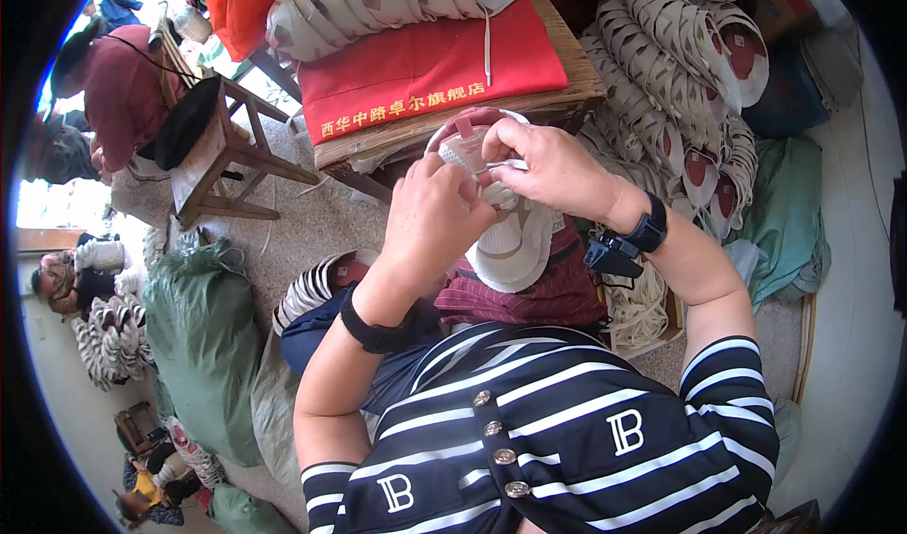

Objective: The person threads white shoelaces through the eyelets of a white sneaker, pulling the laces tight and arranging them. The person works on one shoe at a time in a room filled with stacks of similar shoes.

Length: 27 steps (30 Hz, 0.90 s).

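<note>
A white and beige shoe (507, 260) with a dusty pink lining rests over my lap, its toe pointing toward me. My left hand (430, 211) is closed, its curled fingers gripping the shoe by the lacing area; the fingertips are partly hidden. On the other side of the opening, my right hand (556, 167) pinches a white shoelace (513, 163) between thumb and forefinger. Maroon pinstriped cloth (557, 293) lies beneath the shoe. By my right forearm, a box holds a heap of white laces (640, 315).
A wooden table (572, 47) ahead carries a red cloth (425, 71) and a row of nested shoe uppers (378, 9). More uppers (661, 71) are stacked at right, beside a green sack (789, 213). At left stand a green sack (203, 345) and a wooden stool (227, 146) near a seated person (128, 90).
</note>
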### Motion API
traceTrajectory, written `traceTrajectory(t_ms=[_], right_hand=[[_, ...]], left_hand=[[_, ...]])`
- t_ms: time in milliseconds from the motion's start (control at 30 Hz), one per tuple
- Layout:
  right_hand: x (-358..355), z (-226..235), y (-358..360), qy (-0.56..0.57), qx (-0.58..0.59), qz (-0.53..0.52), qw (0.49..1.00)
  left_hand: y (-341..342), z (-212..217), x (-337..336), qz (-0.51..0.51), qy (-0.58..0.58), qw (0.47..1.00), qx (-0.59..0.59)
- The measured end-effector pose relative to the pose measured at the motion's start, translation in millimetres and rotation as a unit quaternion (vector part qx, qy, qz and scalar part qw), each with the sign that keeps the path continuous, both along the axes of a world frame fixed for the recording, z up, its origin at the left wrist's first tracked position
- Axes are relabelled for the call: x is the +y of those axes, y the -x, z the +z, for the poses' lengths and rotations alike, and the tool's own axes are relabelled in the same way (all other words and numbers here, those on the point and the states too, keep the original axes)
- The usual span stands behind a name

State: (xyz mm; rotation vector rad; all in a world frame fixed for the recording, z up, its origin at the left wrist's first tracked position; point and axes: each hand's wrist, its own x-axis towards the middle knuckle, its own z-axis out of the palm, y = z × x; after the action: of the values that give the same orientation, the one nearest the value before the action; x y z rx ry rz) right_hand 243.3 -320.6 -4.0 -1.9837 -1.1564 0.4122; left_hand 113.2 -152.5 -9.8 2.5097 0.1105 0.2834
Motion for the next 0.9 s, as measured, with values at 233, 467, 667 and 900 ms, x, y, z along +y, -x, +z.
traceTrajectory(t_ms=[233,467,667,900], right_hand=[[0.5,-0.7,1.7,0.001,-0.006,-0.012,1.000],[1.6,0.8,1.0,0.001,-0.015,-0.004,1.000],[-0.5,-6.9,4.1,-0.042,-0.006,-0.033,0.999],[-11.9,8.8,21.5,-0.058,-0.167,-0.070,0.982]], left_hand=[[6.8,-20.0,-8.6,0.018,0.028,0.991,-0.131],[30.1,-5.7,-0.1,-0.048,0.331,0.939,0.079],[83.1,47.8,36.8,-0.156,0.204,0.966,-0.022],[128.7,51.0,97.9,-0.012,0.623,0.746,-0.234]])
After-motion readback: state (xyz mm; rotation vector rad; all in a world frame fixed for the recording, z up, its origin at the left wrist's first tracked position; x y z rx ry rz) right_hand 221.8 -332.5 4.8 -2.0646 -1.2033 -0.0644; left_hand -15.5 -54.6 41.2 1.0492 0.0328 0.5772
